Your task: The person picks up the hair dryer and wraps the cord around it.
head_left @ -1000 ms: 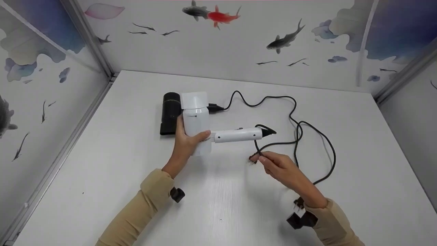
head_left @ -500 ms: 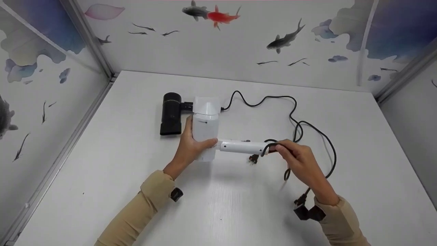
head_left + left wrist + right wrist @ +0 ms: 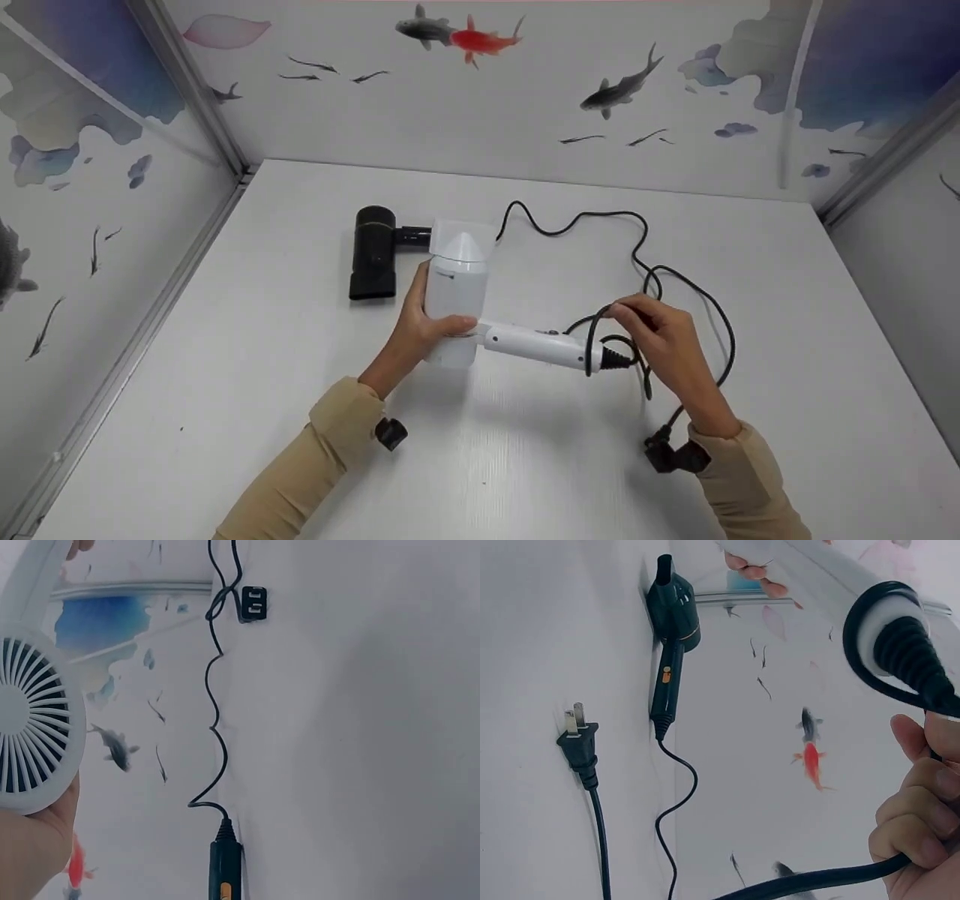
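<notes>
Above the middle of the white worktop [image 3: 225,360], a white hair dryer [image 3: 454,304] is held up with its nozzle end toward the far edge and its handle slanting toward the right edge. The left grip [image 3: 418,322], a bare hand, is wrapped round the body, thumb laid across the upper side, so it is closed to the width of the dryer. The right grip [image 3: 660,334] is drawn in, fingers curled, thumb and forefinger pinching a black cable [image 3: 852,645] just beside the handle's end, where the cable loops round it. The dryer bears a small dark mark [image 3: 445,274] on its body, perhaps lettering, too small to read; the left wrist view shows a slatted round grille [image 3: 19,716] on its end. Between the far edge and the held dryer, left of centre, a black hair dryer [image 3: 373,251] lies on the worktop, its handle partly hidden in the head view. It carries an orange switch [image 3: 667,675], and any marking there is too small to make out. Its cord [image 3: 611,214] winds toward the right edge. A two-pronged black plug [image 3: 579,746] lies on the worktop in the right wrist view. Beyond the far edge stands a panel [image 3: 480,112] printed with grey and red fish.
</notes>
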Demonstrator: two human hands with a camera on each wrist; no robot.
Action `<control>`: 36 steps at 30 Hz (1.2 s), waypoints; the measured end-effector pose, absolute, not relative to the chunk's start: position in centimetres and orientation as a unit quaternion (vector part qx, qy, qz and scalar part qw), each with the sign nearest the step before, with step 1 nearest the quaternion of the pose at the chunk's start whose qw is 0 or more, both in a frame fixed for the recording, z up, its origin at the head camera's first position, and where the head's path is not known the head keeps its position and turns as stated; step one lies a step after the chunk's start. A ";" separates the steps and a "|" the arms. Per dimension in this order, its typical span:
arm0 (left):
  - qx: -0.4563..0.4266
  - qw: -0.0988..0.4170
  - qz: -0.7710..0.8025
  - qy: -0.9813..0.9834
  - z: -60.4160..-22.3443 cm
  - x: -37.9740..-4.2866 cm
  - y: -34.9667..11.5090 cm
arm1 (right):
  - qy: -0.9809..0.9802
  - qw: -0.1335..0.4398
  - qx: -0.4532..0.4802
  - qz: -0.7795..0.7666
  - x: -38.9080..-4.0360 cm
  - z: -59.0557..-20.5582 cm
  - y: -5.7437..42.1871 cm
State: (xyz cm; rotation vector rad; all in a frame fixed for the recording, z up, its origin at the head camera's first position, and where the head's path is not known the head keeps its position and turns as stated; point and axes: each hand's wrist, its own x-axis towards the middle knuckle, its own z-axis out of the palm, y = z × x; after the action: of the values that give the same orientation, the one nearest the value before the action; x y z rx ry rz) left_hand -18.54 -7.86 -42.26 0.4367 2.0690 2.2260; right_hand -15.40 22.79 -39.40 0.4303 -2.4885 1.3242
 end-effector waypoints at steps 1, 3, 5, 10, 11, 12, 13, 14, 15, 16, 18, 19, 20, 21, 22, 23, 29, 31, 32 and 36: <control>0.137 0.039 0.729 0.670 -42.3 -18.5 -7.9 | -0.865 0.135 0.139 0.463 -15.5 -39.5 22.8; 0.125 0.044 0.737 0.662 -42.3 -18.5 -7.9 | -0.869 0.114 0.122 0.466 -15.6 -39.8 22.9; 0.113 0.050 0.748 0.652 -42.4 -18.6 -8.0 | -0.877 0.090 0.112 0.459 -15.8 -40.1 22.9; 0.086 0.067 0.773 0.626 -42.8 -18.6 -7.8 | -0.890 -0.010 0.133 0.436 -15.7 -41.1 22.6; 0.080 0.069 0.776 0.622 -42.8 -18.6 -7.8 | -0.890 -0.031 0.142 0.432 -15.6 -41.3 22.4; 0.076 0.069 0.778 0.620 -42.8 -18.6 -7.7 | -0.887 -0.050 0.150 0.433 -15.5 -41.4 22.2; 0.073 0.067 0.780 0.618 -42.8 -18.6 -7.6 | -0.887 -0.068 0.153 0.431 -15.4 -41.6 22.0; 0.071 0.063 0.781 0.617 -42.7 -18.6 -7.6 | -0.889 -0.080 0.153 0.424 -15.2 -41.7 21.8; 0.067 0.058 0.781 0.618 -42.7 -18.6 -7.5 | -0.892 -0.087 0.156 0.415 -15.1 -41.7 21.6; 0.062 0.052 0.782 0.618 -42.6 -18.6 -7.5 | -0.896 -0.088 0.159 0.404 -15.0 -41.8 21.4; 0.050 0.035 0.782 0.621 -42.4 -18.6 -7.5 | -0.906 -0.086 0.161 0.381 -14.8 -41.9 21.1; 0.045 0.027 0.781 0.623 -42.3 -18.6 -7.5 | -0.913 -0.082 0.163 0.365 -14.7 -42.0 20.9; 0.039 0.019 0.779 0.625 -42.3 -18.7 -7.5 | -0.918 -0.074 0.167 0.351 -14.6 -42.0 20.8; 0.031 0.011 0.777 0.628 -42.3 -18.7 -7.5 | -0.922 -0.065 0.174 0.339 -14.5 -42.0 20.7; 0.024 0.003 0.775 0.631 -42.3 -18.7 -7.6 | -0.925 -0.057 0.181 0.328 -14.4 -42.1 20.6; 0.017 -0.002 0.773 0.634 -42.3 -18.7 -7.6 | -0.927 -0.048 0.189 0.321 -14.2 -42.1 20.5; 0.013 -0.035 0.738 0.673 -42.8 -18.8 -7.8 | -0.925 -0.007 0.238 0.296 -13.6 -42.0 20.2; 0.023 -0.050 0.719 0.693 -42.9 -18.9 -7.8 | -0.924 -0.005 0.252 0.288 -13.5 -42.0 20.1; 0.027 -0.058 0.710 0.701 -43.0 -18.9 -7.8 | -0.923 -0.005 0.259 0.284 -13.4 -42.0 20.1; 0.038 -0.076 0.685 0.724 -43.2 -19.1 -7.9 | -0.918 0.003 0.278 0.281 -13.3 -42.1 20.2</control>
State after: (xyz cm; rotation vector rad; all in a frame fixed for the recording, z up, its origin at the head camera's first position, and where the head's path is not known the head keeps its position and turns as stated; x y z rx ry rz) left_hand -19.12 -7.91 -43.23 0.1267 2.3917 2.2621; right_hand -13.34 20.23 -42.06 0.8719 -2.8805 0.8829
